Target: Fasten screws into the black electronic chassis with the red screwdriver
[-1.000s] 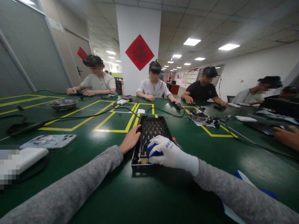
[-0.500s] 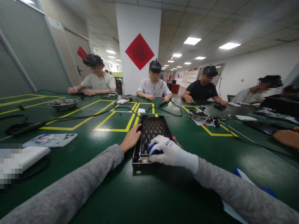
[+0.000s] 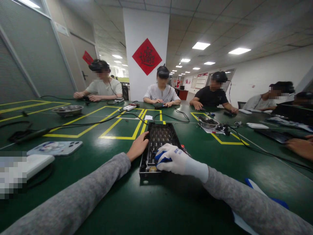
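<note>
A long black open-topped case (image 3: 161,133) lies on the green table in front of me, with rows of round, shiny cells or holes inside. My bare left hand (image 3: 139,146) grips its left wall, the fingers over the rim. In a white glove with blue fingertips, my right hand (image 3: 172,159) reaches into the near end of the case. Its fingers are curled down and closed together; whatever lies under them is hidden. A small yellowish part (image 3: 153,169) shows in the near corner, just left of the glove. Something red (image 3: 182,146) sits by the case's right side.
A phone (image 3: 56,148) and a white box (image 3: 36,166) lie on the left. Metal bowls stand farther off, one left (image 3: 68,110), one right (image 3: 208,122). A black cable (image 3: 97,123) crosses the table. Another glove (image 3: 266,192) lies under my right forearm. Several people sit around the table.
My hands stay at almost the same places on the case. The view has tilted slightly. The person opposite has brought both hands together over a dark object.
</note>
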{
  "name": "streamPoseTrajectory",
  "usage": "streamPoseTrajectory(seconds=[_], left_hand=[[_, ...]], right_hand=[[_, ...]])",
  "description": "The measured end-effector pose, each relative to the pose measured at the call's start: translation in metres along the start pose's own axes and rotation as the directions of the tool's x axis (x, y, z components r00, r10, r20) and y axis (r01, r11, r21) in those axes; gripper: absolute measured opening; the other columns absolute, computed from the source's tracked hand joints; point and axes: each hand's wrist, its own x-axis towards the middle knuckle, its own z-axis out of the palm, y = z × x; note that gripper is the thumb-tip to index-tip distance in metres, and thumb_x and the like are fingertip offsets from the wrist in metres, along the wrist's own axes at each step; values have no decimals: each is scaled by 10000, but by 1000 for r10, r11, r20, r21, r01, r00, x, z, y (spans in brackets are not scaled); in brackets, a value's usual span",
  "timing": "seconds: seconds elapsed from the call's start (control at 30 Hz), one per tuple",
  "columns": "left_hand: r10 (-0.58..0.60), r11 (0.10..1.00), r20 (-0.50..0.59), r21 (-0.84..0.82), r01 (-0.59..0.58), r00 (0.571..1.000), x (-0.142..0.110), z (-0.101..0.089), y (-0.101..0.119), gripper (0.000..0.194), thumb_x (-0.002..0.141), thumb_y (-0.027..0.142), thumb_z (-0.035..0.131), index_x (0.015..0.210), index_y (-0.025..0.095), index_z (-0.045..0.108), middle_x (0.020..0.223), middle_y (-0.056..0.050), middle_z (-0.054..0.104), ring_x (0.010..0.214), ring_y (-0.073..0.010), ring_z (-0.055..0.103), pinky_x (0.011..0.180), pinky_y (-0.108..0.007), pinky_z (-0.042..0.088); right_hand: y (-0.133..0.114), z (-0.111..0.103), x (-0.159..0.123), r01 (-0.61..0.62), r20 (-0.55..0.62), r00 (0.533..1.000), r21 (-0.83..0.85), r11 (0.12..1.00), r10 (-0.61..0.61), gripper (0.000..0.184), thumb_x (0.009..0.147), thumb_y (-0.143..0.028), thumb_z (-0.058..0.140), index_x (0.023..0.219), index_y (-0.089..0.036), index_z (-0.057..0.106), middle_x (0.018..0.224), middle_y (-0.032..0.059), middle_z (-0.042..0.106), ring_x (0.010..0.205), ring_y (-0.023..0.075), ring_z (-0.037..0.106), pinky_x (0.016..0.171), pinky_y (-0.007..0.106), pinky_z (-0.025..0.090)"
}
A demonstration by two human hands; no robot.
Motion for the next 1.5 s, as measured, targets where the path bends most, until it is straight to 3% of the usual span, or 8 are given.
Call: streamPoseTrajectory(seconds=[0.2,0.4,0.7,0.97,1.23,1.5], left_hand=[[5,1000,-8,5,-5,1000,0,1,-2,530,744,206,387,1269,155,440,1325,-62,456,1218,-210,414,1057,-362,282],[18,1000,-1,16,-18,1000,-1,0,0,532,748,206,378,1275,154,432,1326,-58,453,1215,-208,414,1050,-352,296],[14,1000,9,27,-14,1000,0,0,0,528,760,212,366,1281,143,422,1328,-66,449,1219,-209,408,1055,-359,290],[8,999,15,33,-8,1000,-1,-2,5,529,761,210,359,1281,134,420,1326,-65,452,1217,-199,415,1050,-343,299],[8,999,14,43,-9,1000,-1,-2,3,528,760,208,361,1279,136,423,1327,-62,452,1221,-204,410,1051,-352,299],[6,999,11,45,-7,1000,0,-1,3,527,763,214,358,1282,141,420,1327,-61,453,1220,-200,411,1053,-346,296]], right_hand=[[-2,0,-1,-31,-61,998,10,999,31,200,777,-369,578,815,-208,691,937,38,620,949,156,508,849,299,403],[-1,1,0,35,-12,999,-57,998,-35,199,771,-367,586,820,-209,696,940,44,617,952,161,506,869,312,390],[-1,-1,0,-32,-25,999,71,997,34,164,766,-335,600,811,-206,690,908,23,635,909,138,533,839,279,413],[1,3,-1,-11,-15,1000,-24,1000,11,211,776,-383,576,813,-214,696,927,33,621,921,153,514,846,296,399],[1,1,0,-22,-18,1000,43,999,22,183,777,-348,585,822,-207,692,910,21,632,895,133,527,831,266,406],[1,3,0,-1,-8,1000,-40,999,1,191,780,-365,577,820,-221,696,922,29,620,922,149,513,856,296,389]])
